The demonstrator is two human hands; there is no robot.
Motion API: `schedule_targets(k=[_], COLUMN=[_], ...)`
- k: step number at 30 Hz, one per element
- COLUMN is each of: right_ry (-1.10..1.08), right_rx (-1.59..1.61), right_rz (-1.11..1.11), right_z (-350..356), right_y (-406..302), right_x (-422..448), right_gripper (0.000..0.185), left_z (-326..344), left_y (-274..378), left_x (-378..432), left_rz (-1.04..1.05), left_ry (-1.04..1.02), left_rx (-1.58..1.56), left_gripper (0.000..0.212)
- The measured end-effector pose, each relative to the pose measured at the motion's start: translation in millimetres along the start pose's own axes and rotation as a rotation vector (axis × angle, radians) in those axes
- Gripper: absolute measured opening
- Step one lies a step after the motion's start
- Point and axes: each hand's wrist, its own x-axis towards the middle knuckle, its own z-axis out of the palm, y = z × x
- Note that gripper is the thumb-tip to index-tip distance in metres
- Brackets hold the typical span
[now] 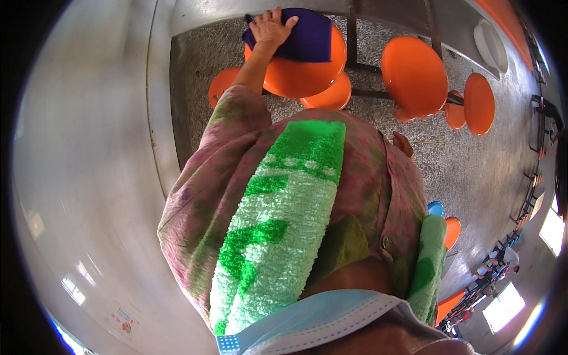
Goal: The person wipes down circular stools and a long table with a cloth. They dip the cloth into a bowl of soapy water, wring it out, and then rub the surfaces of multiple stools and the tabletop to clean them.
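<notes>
My left hand [268, 29] lies palm down, fingers spread, on a folded dark purple cloth [308, 37]. The cloth covers the far part of a round orange stool seat [297, 80] and slightly overhangs its left edge. At my right side, my right hand [403, 144] hangs low, mostly hidden behind my patterned shirt [368, 173]; whether it holds anything cannot be seen. A green and white terry towel [284, 213] hangs round my neck over my chest, below a light blue face mask [310, 315].
More round orange stools [415, 75] stand on dark metal bars [364, 69] to the right. A white basin [490, 46] rests on a grey tabletop [461, 31]. A pale wall [88, 155] rises close at my left. People [510, 257] are far off, beside rows of tables.
</notes>
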Motion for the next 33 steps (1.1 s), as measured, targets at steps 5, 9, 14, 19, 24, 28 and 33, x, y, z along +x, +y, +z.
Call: schedule_targets(k=[5, 9, 14, 19, 24, 28, 33], right_ry=[-0.007, -0.092, -0.158, -0.126, -0.076, 0.012, 0.072], right_rx=[-0.095, -0.049, -0.066, -0.130, -0.008, -0.032, -0.088], right_rz=[-0.077, 0.015, 0.011, 0.043, 0.138, 0.073, 0.154], right_z=[18.0, 32.2, 42.0, 45.3, 43.4, 49.4, 36.7], right_y=[-24.6, -56.5, -56.0, -61.8, -63.5, -50.1, -54.7], right_x=[24.3, 38.9, 50.3, 45.6, 31.3, 21.8, -12.4], right_gripper=[0.024, 0.024, 0.025, 0.026, 0.027, 0.024, 0.021], left_z=[-35.3, -53.2, -52.2, -56.5, -47.1, -10.2, 2.8], left_y=[-29.9, -19.0, -2.2, 22.3, 43.5, 65.4, 93.8], left_x=[-50.5, -103.4, -142.4, -161.2, -118.0, -70.2, -27.7], left_rz=[-0.253, -0.483, -0.370, -0.007, 0.262, 0.337, 0.273], left_ry=[-0.107, -0.040, 0.073, -0.033, -0.108, -0.025, -0.154], left_rx=[-0.210, -0.307, -0.262, -0.014, -0.121, -0.021, -0.143], left_gripper=[0.080, 0.078, 0.077, 0.071, 0.071, 0.082, 0.095])
